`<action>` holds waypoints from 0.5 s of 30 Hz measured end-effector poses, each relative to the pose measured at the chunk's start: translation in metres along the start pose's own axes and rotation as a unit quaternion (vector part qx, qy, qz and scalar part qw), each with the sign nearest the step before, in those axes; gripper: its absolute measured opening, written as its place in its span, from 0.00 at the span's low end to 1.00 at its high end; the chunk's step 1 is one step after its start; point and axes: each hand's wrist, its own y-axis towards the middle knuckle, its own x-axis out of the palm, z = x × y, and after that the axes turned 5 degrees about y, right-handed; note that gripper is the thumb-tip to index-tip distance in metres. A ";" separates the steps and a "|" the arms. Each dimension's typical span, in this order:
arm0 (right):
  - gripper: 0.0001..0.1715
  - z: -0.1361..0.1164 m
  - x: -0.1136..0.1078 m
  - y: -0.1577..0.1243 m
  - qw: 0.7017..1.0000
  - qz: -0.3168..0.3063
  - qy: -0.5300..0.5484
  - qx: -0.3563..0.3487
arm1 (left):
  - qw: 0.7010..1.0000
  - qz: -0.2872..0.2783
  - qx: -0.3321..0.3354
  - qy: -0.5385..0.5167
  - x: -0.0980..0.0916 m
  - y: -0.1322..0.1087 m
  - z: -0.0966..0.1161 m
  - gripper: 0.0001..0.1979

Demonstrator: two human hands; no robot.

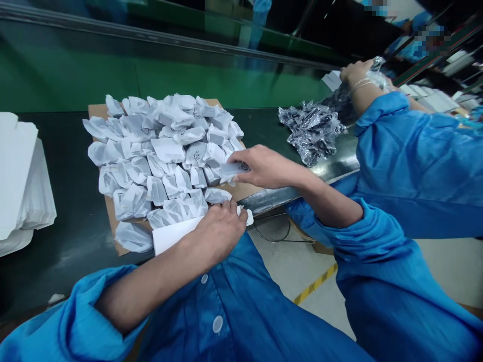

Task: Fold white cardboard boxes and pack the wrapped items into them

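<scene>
My left hand (224, 229) is closed around a white cardboard box (175, 234), close to my body at the table's front edge. A rounded white flap pokes out beyond my fingers on the right, and part of the box is hidden under my hand and forearm. My right hand (260, 166) pinches a small white-wrapped packet (229, 172) between thumb and fingers, just above the right side of the pile. Many similar packets (169, 151) in thin white wrapping lie heaped on a brown cardboard sheet (112, 213). What is inside the wrapping cannot be seen.
Flat white cartons (22, 181) are stacked at the left. To the right, black items in clear plastic bags (313, 128) lie on the dark work surface (71, 201). A co-worker's arm in a blue sleeve (407, 151) reaches in there. A green wall (68, 75) runs along the back.
</scene>
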 end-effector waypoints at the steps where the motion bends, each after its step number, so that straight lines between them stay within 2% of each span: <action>1: 0.17 0.001 0.000 0.001 1.000 0.013 0.020 0.006 | 1.000 0.004 -0.001 -0.003 0.001 0.000 0.000 0.26; 5: 0.19 0.012 0.003 0.003 0.986 0.109 0.122 0.015 | 1.000 0.012 -0.002 -0.011 -0.002 -0.003 -0.001 0.30; 7: 0.20 0.019 0.006 0.000 0.961 0.146 0.234 0.000 | 0.999 0.031 0.005 -0.030 -0.008 -0.010 -0.004 0.28; 9: 0.22 0.024 0.010 -0.008 0.905 0.187 0.383 -0.008 | 0.994 0.085 0.010 -0.067 -0.015 -0.026 -0.009 0.27; 11: 0.24 0.023 0.015 -0.024 0.832 0.215 0.512 -0.007 | 0.982 0.156 -0.004 -0.111 -0.021 -0.049 -0.018 0.27; 13: 0.26 0.013 0.022 -0.046 0.770 0.226 0.596 0.002 | 0.968 0.207 -0.032 -0.141 -0.023 -0.075 -0.026 0.27; 15: 0.28 -0.004 0.030 -0.071 0.721 0.220 0.657 0.003 | 0.960 0.224 -0.074 -0.151 -0.020 -0.098 -0.030 0.25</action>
